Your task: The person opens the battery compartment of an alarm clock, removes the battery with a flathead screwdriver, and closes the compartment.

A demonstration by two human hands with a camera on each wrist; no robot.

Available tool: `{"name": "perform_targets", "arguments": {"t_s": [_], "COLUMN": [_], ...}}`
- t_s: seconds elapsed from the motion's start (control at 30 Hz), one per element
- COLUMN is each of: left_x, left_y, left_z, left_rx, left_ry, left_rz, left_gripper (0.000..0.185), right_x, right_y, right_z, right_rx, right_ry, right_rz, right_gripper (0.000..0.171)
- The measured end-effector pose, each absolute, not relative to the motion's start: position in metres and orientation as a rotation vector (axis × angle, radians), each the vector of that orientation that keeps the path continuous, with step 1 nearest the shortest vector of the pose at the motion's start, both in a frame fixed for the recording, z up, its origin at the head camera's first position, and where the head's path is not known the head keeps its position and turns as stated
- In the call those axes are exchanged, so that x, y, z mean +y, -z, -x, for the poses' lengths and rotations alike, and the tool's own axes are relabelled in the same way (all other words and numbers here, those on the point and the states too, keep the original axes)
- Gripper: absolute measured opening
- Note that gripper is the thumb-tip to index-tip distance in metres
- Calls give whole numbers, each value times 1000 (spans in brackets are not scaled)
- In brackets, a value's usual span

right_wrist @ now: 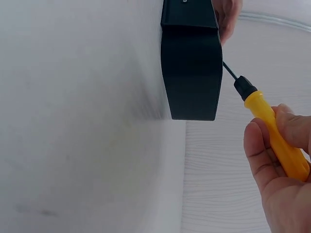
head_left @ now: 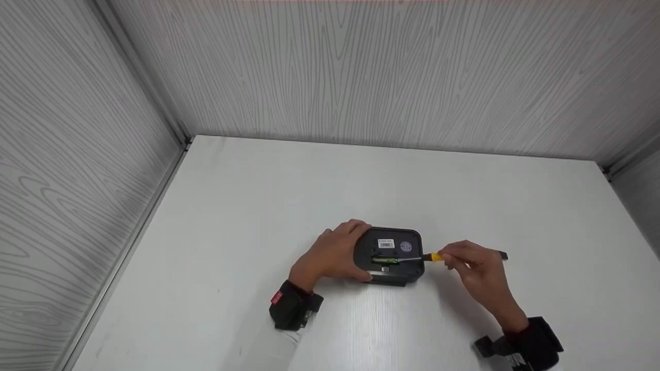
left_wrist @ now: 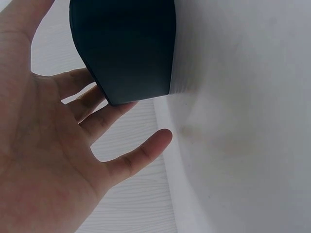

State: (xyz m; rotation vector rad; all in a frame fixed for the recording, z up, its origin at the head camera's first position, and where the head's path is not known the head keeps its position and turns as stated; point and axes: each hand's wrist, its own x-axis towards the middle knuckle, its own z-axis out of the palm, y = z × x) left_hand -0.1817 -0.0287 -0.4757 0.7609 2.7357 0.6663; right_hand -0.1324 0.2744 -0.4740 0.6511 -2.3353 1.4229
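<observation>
- White table (head_left: 361,185), boxed in by grey wood-grain panels (head_left: 361,67) on three sides. Plain backdrop, so easy to spot the small stuff in the middle.
- Dark grey plastic device (head_left: 390,256), lying on the table near the front edge, between both hands. Flipped underside up, going by the barcode sticker (head_left: 385,243) and round label (head_left: 406,247) facing the camera, and by what looks like an open battery bay with a greenish cell (head_left: 384,260) inside. Probably laid that way to get a tool into the bay.
- Left hand (head_left: 332,253) cupped round the device's left end: fingers over the far corner, thumb at the near edge. In the left wrist view, fingers only loosely bent, tips against the dark casing. Looks like bracing so the thing doesn't skate away under sideways tool pressure.
- Right hand (head_left: 472,265) pinching the yellow-handled screwdriver (head_left: 435,256) between thumb and fingers, well back on the handle. Light precision hold, not a fist.
- Screwdriver lying nearly flat, shaft coming in from the device's right, tip down in the bay next to the cell. Low angle reads like prying or poking rather than turning a screw. Can't tell what the tip actually touches.
- Black wrist straps on both arms, red tag (head_left: 277,297) on the left one.
</observation>
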Motion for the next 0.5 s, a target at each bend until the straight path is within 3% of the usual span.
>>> {"name": "perform_targets", "arguments": {"t_s": [0.23, 0.5], "left_x": [-31, -31], "left_y": [475, 475], "left_z": [182, 182], "left_rx": [2714, 2701], "left_ry": [-706, -719], "left_rz": [-749, -739], "left_gripper": [100, 100], "right_x": [261, 261], "right_y": [448, 445], "right_z": [135, 136], "right_rx": [-2314, -2304], "right_ry": [-1243, -1250], "right_rz": [-705, -729], "right_gripper": [22, 23]}}
